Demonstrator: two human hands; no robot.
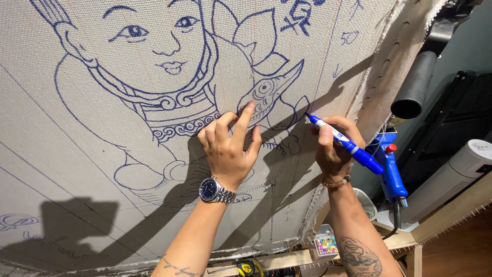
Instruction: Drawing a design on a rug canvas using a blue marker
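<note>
While the cloth fills the left and middle of the frame, stretched taut and covered in blue line drawing of a figure with a flower, shadows of two arms fall across its lower part. Left of centre, the left hand rests against the cloth, holding nothing, its fingers loosely bent and the forefinger stretched up to touch the drawn lines. A watch with a dark dial sits on that wrist. Just right of it, the right hand is closed round a blue marker, whose tip touches the cloth near the drawing's right edge. A bead bracelet circles that wrist. Behind, at the right of the frame, a blue tool hangs beside the frayed cloth edge. Low in the frame, a box of coloured pins and a tape measure lie on the worktop.
</note>
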